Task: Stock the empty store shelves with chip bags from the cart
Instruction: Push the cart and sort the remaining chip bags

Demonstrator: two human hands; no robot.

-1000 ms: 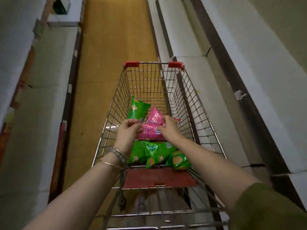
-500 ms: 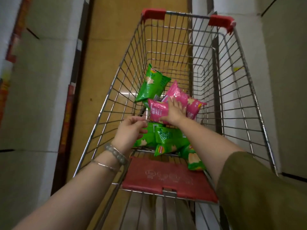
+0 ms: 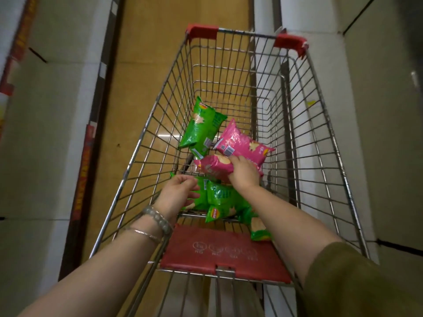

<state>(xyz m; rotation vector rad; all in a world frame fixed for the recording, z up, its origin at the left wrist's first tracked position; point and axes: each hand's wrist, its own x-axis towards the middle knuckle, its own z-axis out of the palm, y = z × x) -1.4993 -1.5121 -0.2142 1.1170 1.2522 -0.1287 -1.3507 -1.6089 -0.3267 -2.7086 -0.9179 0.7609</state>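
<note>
Two pink bags (image 3: 242, 143), four green bags (image 3: 201, 126) in cart (image 3: 247, 34). My right grip (image 3: 243, 173) clutches nearer pink bag (image 3: 212, 168). My left grip (image 3: 180, 191) loose, empty, above near green bags. Bare shelves (image 3: 45, 133) flank cart.

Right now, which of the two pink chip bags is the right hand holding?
The nearer pink bag, gripped by the right hand; the farther pink bag, barcode showing, lies behind it.

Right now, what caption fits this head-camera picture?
Right hand grips a pink chip bag in the cart; left hand hovers by green bags.
</note>
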